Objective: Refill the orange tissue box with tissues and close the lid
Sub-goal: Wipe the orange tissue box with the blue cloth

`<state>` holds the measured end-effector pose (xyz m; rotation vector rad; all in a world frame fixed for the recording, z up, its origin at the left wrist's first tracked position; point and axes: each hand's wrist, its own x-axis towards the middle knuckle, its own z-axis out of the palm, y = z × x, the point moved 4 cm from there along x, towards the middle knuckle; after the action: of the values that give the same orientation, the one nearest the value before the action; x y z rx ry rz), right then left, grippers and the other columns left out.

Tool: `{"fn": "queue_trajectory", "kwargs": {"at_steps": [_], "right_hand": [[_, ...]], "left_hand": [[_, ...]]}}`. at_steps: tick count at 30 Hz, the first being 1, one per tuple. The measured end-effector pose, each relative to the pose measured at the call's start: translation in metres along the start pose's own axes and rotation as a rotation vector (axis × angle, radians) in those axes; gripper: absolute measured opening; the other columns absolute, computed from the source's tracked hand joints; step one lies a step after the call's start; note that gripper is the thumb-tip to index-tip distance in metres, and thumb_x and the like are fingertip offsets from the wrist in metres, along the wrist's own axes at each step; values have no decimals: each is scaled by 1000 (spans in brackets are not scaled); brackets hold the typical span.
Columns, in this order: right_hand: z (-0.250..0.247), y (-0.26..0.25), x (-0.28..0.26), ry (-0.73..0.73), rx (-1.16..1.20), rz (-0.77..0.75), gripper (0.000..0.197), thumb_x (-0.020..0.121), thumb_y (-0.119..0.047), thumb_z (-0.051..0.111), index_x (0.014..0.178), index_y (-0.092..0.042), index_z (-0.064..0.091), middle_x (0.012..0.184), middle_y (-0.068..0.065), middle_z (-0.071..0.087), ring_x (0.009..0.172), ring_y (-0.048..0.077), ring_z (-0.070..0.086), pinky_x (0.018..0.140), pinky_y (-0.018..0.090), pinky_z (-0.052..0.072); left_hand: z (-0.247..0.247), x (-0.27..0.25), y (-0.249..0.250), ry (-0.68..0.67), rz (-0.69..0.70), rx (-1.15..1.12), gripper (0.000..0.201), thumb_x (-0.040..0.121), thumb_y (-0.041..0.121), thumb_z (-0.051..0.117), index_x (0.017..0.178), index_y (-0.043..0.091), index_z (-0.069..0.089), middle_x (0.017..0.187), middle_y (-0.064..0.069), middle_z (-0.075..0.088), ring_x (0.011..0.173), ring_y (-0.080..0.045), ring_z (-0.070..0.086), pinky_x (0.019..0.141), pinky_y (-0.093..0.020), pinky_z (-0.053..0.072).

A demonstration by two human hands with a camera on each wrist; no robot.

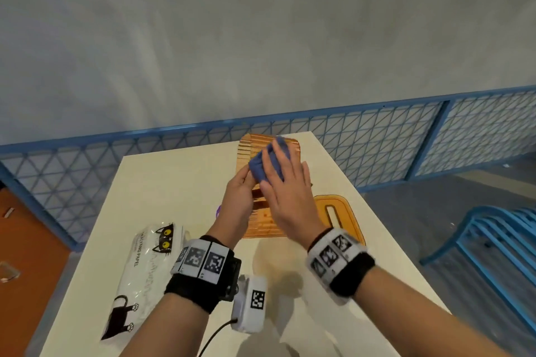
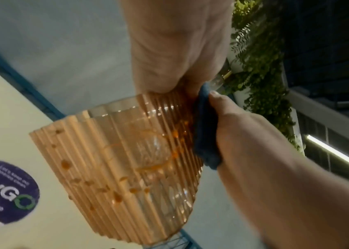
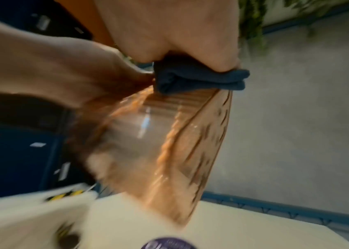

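The orange ribbed see-through tissue box [image 1: 261,220] stands without its lid on the white table [image 1: 174,182], with brown spots on its wall [image 2: 115,168]. My left hand [image 1: 246,180] grips the box's upper edge. My right hand [image 1: 284,171] holds a folded blue cloth [image 1: 259,168] against the box wall, thumb on the cloth [image 2: 206,134]. The orange lid [image 1: 348,211] with its slot lies flat to the right of the box. A white tissue pack [image 1: 145,269] printed with a black cat lies to the left. The right wrist view is blurred.
A purple round sticker [image 2: 5,190] is on the table left of the box. A blue mesh fence [image 1: 377,136] runs behind the table's far edge. A blue metal chair [image 1: 493,240] stands at the right.
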<state>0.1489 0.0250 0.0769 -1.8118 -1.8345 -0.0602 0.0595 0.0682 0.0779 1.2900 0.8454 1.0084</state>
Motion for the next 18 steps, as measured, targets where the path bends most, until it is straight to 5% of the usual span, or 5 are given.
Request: {"fn": "queue_trajectory", "kwargs": {"at_steps": [5,9,15,18], "right_hand": [[26,-5,-26,0,-185,-87,53,99,-43,9,148,-22,14,157,2,8,145,22,-12,118,48,9],[-8,-18,18,39,-164,-174,57,94,-36,24,148,-19,20,158,6,14,143,26,-4,113,46,5],[-41,-43,48,132,-50,-238,53,97,-30,29,149,-19,22,159,5,12,147,28,-1,114,42,-3],[-57,-44,66,179,140,-129,53,99,-26,32,149,-17,20,159,3,11,147,26,-3,119,43,3]], "left_hand": [[-7,-3,7,53,52,-40,32,102,15,32,92,19,63,99,-8,65,99,-25,61,84,-34,50],[-13,1,34,75,127,-101,26,102,17,32,105,16,58,101,-4,64,91,-15,64,62,-17,54],[-27,7,70,159,136,-179,23,102,24,33,106,29,56,120,-6,61,117,-25,57,102,-44,46],[-25,5,71,147,129,-221,25,102,24,33,112,24,55,124,-13,60,118,-31,56,103,-48,43]]}}
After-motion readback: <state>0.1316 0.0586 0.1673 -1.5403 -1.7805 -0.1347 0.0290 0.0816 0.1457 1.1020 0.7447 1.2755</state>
